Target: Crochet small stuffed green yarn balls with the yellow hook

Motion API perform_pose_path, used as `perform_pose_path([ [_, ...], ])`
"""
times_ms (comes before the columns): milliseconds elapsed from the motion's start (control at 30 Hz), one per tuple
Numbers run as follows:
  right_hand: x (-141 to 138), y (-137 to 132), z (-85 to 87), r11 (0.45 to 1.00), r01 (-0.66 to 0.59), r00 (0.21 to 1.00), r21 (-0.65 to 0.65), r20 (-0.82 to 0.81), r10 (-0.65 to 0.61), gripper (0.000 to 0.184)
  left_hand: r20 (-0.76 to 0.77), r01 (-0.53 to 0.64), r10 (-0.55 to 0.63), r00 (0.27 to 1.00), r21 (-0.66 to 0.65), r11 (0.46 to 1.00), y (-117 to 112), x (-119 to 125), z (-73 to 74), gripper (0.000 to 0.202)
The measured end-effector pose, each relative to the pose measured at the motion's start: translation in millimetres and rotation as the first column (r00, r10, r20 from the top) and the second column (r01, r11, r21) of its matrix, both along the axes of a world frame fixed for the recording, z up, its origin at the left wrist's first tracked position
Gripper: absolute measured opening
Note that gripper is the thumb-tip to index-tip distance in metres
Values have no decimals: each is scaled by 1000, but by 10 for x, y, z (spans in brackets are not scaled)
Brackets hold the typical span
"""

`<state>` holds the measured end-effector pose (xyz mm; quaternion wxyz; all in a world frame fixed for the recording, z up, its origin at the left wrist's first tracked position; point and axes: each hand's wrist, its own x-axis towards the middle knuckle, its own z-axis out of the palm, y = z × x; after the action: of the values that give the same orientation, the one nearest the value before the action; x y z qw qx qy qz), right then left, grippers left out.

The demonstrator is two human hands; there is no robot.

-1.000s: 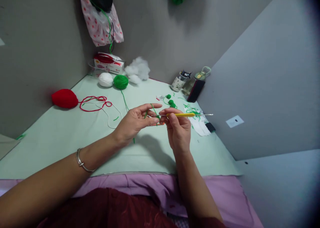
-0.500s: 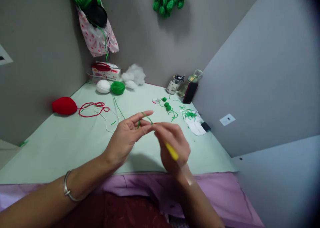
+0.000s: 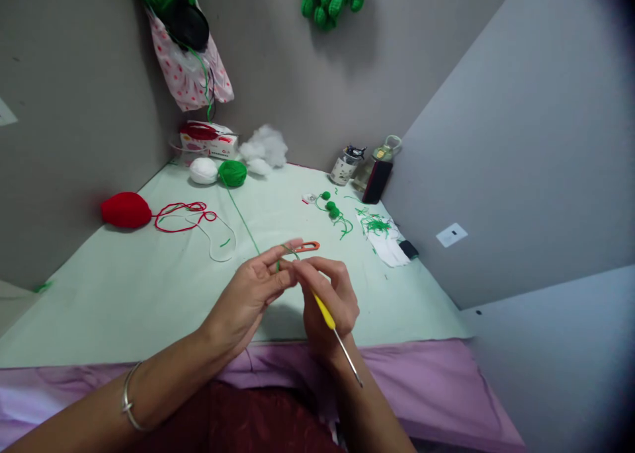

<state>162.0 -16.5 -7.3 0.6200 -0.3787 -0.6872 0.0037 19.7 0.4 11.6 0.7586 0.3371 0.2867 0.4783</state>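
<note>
Green yarn [image 3: 278, 265] is looped over the fingers of my left hand [image 3: 253, 282], which is closed with thumb and forefinger pinched together. My right hand [image 3: 331, 301] is closed around a yellow-handled crochet hook [image 3: 324, 311], its bare metal end pointing back towards my wrist. Both sets of fingertips meet, and the bit of work between them is mostly hidden. Just beyond the fingertips shows an orange loop-shaped stitch marker [image 3: 308, 246]; which hand holds it I cannot tell. A strand runs from my left hand to the green yarn ball [image 3: 232, 173].
White yarn [image 3: 203, 171] and red yarn [image 3: 126, 209] lie to the left, stuffing [image 3: 265, 149] at the back. Small green crocheted balls [image 3: 332, 208] lie ahead. A jar [image 3: 342, 169], a phone [image 3: 378, 182] and yarn scraps [image 3: 376, 225] are on the right, beside the wall.
My right hand has turned and shifted left, so the crochet hook's metal end now points back towards me. The orange stitch marker shows more fully beyond my fingers.
</note>
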Motion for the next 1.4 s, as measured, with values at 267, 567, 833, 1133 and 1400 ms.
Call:
perform_pose_path([
  [267, 83, -6, 72, 923, -309, 873, -230, -454, 179, 17, -23, -4, 4, 1000, 14, 1000, 77, -92, -37, 37],
  [567, 68, -10, -16, 843, -428, 797, -325, -577, 181, 14, -146, 48, -30, 989, 119, 992, 3, -105, -65, 44],
  [833, 90, -88, 27, 835, -473, 763, -283, -605, 227, 19, -175, 15, 12, 984, 151, 988, -16, -128, -68, 39],
  [1133, 95, -237, 40, 960, -206, 975, -188, -119, 186, 29, -371, -48, 169, 913, 314, 948, -48, -172, -81, 39],
  [1400, 62, -224, 27, 957, -252, 953, -141, -208, 220, 26, -365, -14, 140, 920, 325, 945, -30, -206, -81, 38],
])
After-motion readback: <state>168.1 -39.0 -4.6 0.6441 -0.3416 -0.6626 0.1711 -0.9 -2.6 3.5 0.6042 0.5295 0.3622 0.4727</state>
